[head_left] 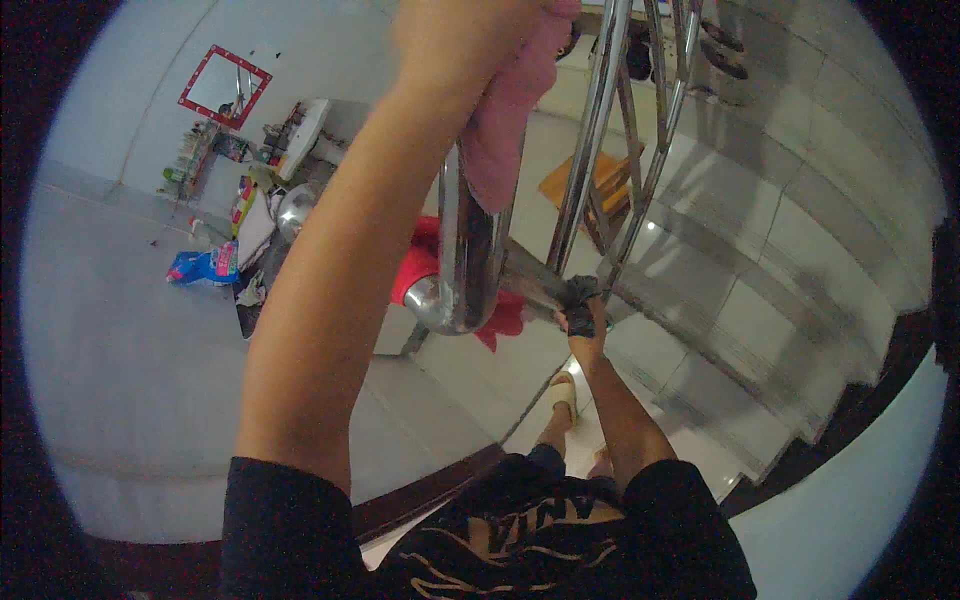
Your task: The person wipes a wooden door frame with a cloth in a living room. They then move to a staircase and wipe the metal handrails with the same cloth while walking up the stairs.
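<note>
My left hand is at the top edge, closed around a pink cloth that is wrapped over the polished metal handrail. The cloth's loose end hangs down along the rail, and my fingers are partly hidden. Lower down, my right hand grips a dark, crumpled piece of cloth or plastic, beside the foot of the slim metal balusters. A red cloth lies around the rail near its bent end, and more red fabric shows beyond the bend.
Tiled stairs curve along the right. A wooden stool stands beyond the balusters, with dark footwear farther up. At left are a red-framed mirror, a white washbasin, and a blue packet among clutter.
</note>
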Action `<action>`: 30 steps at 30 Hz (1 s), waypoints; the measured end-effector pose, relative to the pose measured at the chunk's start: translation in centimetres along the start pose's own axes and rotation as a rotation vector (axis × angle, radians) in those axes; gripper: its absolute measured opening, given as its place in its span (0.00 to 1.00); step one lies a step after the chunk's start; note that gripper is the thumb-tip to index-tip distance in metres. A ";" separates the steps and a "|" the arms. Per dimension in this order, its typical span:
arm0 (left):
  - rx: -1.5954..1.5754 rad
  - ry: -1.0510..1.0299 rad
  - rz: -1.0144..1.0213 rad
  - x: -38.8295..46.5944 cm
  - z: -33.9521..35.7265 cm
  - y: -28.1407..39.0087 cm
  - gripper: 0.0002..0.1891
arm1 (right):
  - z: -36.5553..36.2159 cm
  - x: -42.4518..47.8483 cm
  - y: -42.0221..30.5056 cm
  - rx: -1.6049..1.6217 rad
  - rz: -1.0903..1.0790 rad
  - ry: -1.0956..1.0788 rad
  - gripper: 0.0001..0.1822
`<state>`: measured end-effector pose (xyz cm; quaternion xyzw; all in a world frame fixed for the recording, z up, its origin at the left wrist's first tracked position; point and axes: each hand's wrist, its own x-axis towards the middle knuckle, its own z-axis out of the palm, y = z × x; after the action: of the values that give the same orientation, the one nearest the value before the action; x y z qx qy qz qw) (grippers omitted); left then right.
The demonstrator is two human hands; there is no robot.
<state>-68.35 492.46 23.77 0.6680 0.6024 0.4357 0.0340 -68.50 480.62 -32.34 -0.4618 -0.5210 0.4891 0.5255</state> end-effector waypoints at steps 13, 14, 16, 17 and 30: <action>0.183 0.011 -0.150 1.3 -0.9 2.6 0.34 | -10.5 10.8 -27.0 0.178 0.350 0.027 0.21; 0.202 0.026 -0.136 1.6 -0.6 3.1 0.34 | -11.5 12.6 -29.0 0.213 0.404 0.149 0.23; 0.227 0.038 -0.136 2.2 -0.5 3.2 0.34 | -12.2 16.9 -31.9 0.074 0.399 0.176 0.28; 0.222 0.027 -0.140 2.7 -0.1 2.9 0.34 | -13.1 20.1 -32.0 -0.266 0.346 -0.022 0.30; 0.172 0.108 -0.004 4.3 0.3 3.1 0.29 | -8.4 22.9 -12.1 1.473 0.003 -0.076 0.16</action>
<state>-66.25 495.30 27.68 0.6427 0.6400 0.4175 -0.0550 -60.23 502.44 -18.40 0.0271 -0.0749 0.7286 0.6803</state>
